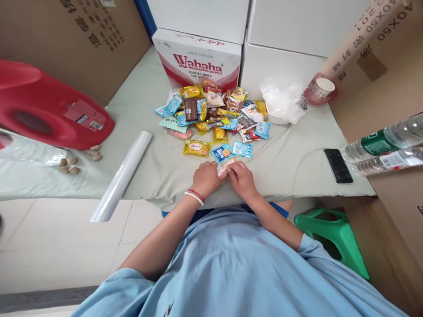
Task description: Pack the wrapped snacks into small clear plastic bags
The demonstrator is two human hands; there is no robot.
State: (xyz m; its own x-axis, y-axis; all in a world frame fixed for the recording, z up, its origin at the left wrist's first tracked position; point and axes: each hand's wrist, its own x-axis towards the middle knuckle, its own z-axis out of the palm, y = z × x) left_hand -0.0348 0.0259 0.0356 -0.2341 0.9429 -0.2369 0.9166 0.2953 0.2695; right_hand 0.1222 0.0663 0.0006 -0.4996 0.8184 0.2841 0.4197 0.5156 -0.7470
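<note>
My left hand (207,177) and my right hand (243,178) meet near the front edge of the table, fingers closed on a small snack packet (224,167). Its wrapper looks whitish and clear with a bit of yellow; the fingers cover most of it. Just beyond my hands lie two blue snack packets, the left one (222,153) and the right one (243,149). A yellow snack packet (197,148) rests to their left. Behind these spreads a heap of wrapped snacks (214,108) in blue, yellow, brown and red.
A white Wahaha carton (201,59) stands behind the heap. At left are a red jug (49,105), walnut-like nuts (73,170) and a rolled sheet (124,174). At right are a plastic bag (284,101), paper cup (322,88), phone (338,165), bottles (380,145) and a green stool (343,237).
</note>
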